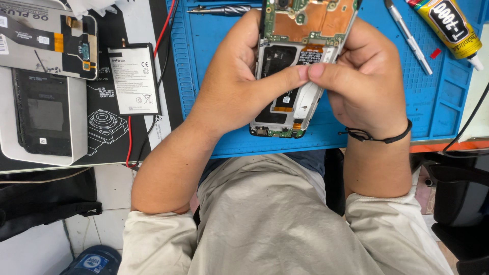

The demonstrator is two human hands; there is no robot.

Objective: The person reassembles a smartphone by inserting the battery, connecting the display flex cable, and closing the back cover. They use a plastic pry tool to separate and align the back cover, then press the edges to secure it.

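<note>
My left hand (232, 86) and right hand (364, 81) pinch the opened phone (290, 86) by its edges at frame centre; light, stiff, fragile boards.

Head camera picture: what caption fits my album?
Two hands, left hand and right hand, hold an opened phone over a blue mat.

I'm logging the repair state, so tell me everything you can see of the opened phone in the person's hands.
The opened phone has its back off, baring copper-coloured shields and a green board on top, a dark battery bay, orange flex strips and a small green board at the bottom. It is held tilted above the blue mat. The left hand and right hand grip its sides, thumbs meeting mid-frame.
</note>
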